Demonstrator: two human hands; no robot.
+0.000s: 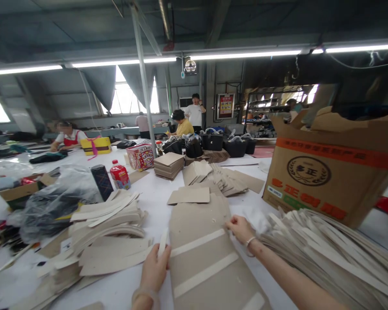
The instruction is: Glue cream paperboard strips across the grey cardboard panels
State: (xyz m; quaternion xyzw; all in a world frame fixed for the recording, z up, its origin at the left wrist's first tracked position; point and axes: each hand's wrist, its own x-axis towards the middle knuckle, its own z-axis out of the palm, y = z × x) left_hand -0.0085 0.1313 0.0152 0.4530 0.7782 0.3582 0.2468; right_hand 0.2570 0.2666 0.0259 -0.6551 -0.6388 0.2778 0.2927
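In front of me a long grey-brown cardboard sheet lies on the white table, with several pale strips running slantwise across it. My left hand is at its left edge, pinching a narrow white strip that sticks up between thumb and fingers. At the opposite edge is my right hand, its fingers curled together against the board; what they pinch, if anything, is hidden. A smaller cardboard rectangle rests over the sheet's far end.
Heaped cardboard pieces lie to the left, a long pile of strips to the right below a large carton. Further back are cardboard stacks, a red bottle and black bags. Other people work beyond.
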